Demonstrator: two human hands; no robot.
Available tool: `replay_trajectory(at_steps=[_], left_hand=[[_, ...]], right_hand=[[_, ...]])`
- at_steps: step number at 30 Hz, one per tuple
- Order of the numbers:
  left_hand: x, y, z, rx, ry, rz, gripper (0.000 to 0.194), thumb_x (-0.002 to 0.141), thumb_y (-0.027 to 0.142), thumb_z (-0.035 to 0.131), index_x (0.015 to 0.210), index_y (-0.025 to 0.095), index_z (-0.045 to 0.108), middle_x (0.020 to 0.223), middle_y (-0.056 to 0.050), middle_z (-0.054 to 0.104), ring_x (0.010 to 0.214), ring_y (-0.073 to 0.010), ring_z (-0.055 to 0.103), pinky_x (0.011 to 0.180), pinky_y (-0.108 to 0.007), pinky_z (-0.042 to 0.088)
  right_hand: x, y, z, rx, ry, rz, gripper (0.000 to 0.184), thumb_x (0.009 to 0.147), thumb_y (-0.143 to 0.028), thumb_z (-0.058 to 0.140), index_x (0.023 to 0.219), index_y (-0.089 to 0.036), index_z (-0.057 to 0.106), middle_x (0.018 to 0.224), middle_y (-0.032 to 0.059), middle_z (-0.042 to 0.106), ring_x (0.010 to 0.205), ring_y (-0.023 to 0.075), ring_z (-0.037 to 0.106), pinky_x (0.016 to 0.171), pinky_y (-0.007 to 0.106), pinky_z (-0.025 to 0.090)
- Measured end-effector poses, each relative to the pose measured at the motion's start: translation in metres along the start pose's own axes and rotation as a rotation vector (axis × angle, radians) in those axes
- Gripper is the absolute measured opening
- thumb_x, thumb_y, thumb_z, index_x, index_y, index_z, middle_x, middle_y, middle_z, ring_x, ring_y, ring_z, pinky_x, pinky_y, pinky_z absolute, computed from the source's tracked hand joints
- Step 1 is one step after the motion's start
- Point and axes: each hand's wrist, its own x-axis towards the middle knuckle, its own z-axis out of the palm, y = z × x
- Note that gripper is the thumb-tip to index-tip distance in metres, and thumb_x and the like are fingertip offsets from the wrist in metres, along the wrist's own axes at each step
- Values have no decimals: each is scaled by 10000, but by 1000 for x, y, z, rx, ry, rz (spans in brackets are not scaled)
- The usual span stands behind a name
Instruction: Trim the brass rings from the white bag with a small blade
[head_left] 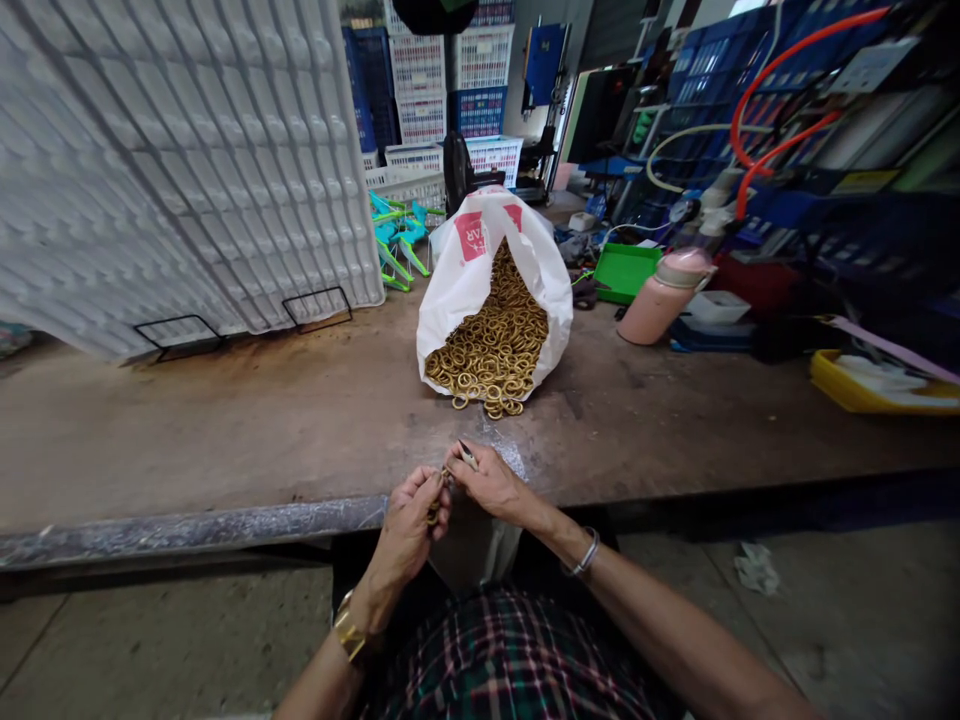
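As two bare hands come together at the near edge of a worn brown tabletop (300, 420), seen from the head camera, the fingers of the left hand (411, 510) are closed around a few brass rings (433, 514), while those of the right hand (491, 483) are clamped on a slim, dark-tipped tool (469, 458). Its long axis slants, the tip pointing away from the body and to the left; the held rings are too small to tell their facing. Straight beyond the fingers, a white bag (450, 300) opens toward them, loose rings (495, 345) spilling from its mouth. Ribbed white panels (225, 150) rise beyond the fingers to the left; a pink bottle (658, 302) and a green tray (628, 272) sit beyond them to the right. Farther past the fingers, blue and white crates (480, 60) are stacked; grey floor (225, 640) shows below.
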Motion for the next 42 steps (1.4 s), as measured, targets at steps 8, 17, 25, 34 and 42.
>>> replay_trajectory(at_steps=[8, 17, 25, 34, 42], left_hand=[[0, -1, 3, -43, 6, 38, 333, 700, 450, 644, 724, 174, 460, 581, 56, 492, 422, -35, 409, 370, -142, 267], [2, -5, 1, 98, 79, 93, 356, 696, 497, 619, 693, 175, 468, 548, 56, 491, 414, -42, 394, 387, -157, 283], [2, -9, -3, 196, 103, 123, 332, 731, 499, 581, 723, 178, 496, 551, 53, 497, 424, -54, 414, 398, -163, 299], [-17, -3, -1, 387, 39, 189, 327, 778, 466, 542, 639, 175, 491, 505, 43, 448, 426, -61, 373, 412, -176, 285], [-24, -61, -22, 176, -56, -393, 287, 667, 412, 645, 634, 168, 498, 521, 22, 521, 379, -63, 388, 345, -169, 214]], right_hand=[[-6, 13, -2, -451, 38, -80, 171, 782, -122, 401, 847, -179, 548, 632, -17, 537, 576, 107, 468, 563, 209, 310], [-10, 18, 5, -751, -80, -120, 194, 746, -90, 419, 881, -176, 528, 756, 29, 605, 679, 136, 531, 605, 222, 306], [-9, 14, 8, -787, -111, -126, 205, 754, -108, 422, 917, -165, 533, 805, 49, 626, 703, 150, 556, 606, 231, 312], [-2, 11, 1, -964, -147, 18, 221, 770, -100, 414, 945, -147, 540, 805, 92, 651, 697, 178, 588, 589, 253, 311], [35, 27, -17, -1018, 170, 99, 290, 803, -94, 362, 1052, -159, 497, 962, 97, 621, 840, 191, 583, 683, 265, 370]])
